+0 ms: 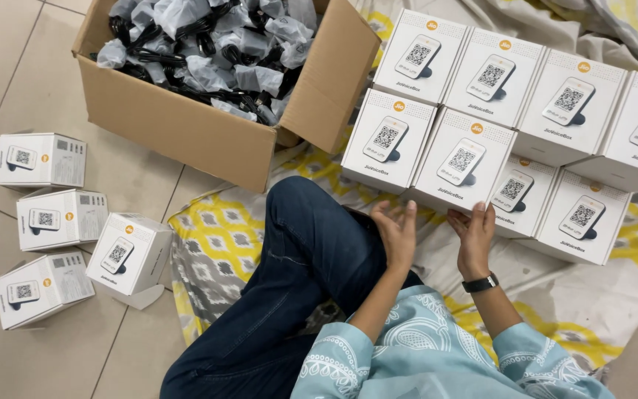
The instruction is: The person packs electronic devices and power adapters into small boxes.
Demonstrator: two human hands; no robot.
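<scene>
Nearest box (458, 164): white cube carton, grey device pictured on top, orange dot at a corner; sitting in the front row of the stack on the yellow patterned cloth (215, 236)
Left hand (398, 233): open, fingers spread, holding nothing, hovering just below that box
Right hand (472, 235): open, palm turned inward, fingertips nearly touching the box's lower edge; black watch on the wrist
Hidden: far-right boxes cut off by the frame; lower stack layers mostly covered
Count: eight stacked boxes showing, four loose boxes (128, 255) lying on the tile floor
Brown carton (186, 133): open, holding bagged black cables, number uncountable
</scene>
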